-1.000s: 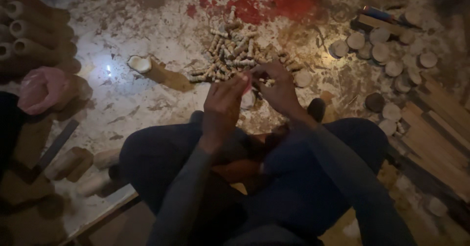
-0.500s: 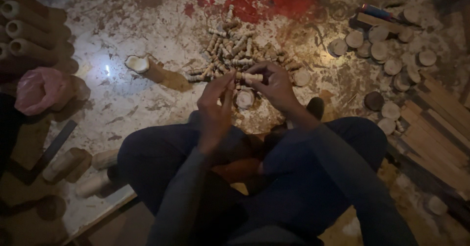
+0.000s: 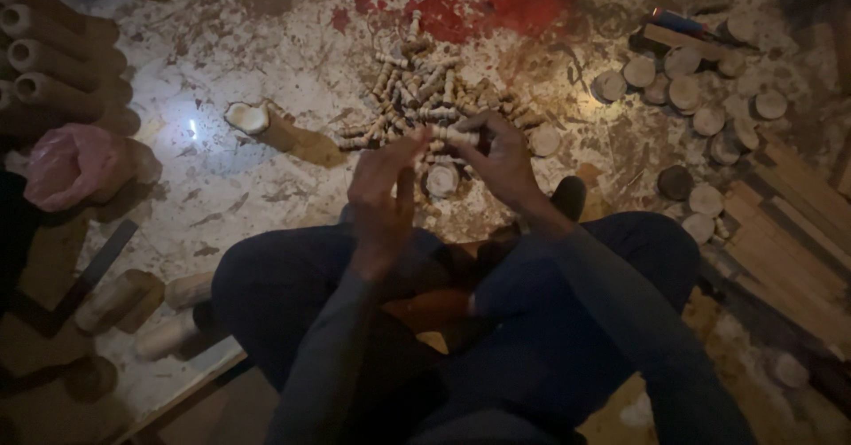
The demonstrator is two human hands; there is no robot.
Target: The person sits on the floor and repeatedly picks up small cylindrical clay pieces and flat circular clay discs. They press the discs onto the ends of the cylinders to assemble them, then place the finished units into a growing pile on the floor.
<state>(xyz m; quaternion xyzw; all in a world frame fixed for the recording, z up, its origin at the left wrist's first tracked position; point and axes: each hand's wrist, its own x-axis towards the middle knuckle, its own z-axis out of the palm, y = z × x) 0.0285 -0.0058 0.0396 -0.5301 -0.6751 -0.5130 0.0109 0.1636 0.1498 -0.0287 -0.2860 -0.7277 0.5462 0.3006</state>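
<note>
Knees in dark trousers (image 3: 567,321): person seated cross-legged on a stained floor (image 3: 266,55).

Left hand (image 3: 383,188): fingers extended and close together, tips against one end of a small turned wooden spindle (image 3: 448,133).

Right hand (image 3: 501,157): curled, pinching the spindle's other end. Compared with half a second ago, the hands sit a little closer and the spindle lies level between them, raised over a small wooden disc (image 3: 441,179) on the floor.

Pile of similar spindles (image 3: 425,86): just beyond the hands.

Round wooden discs (image 3: 691,99): far right.

Pink bag (image 3: 71,166): left, bunched, no label visible.

Red-and-blue tube (image 3: 678,24): far right, lettering unreadable.
</note>
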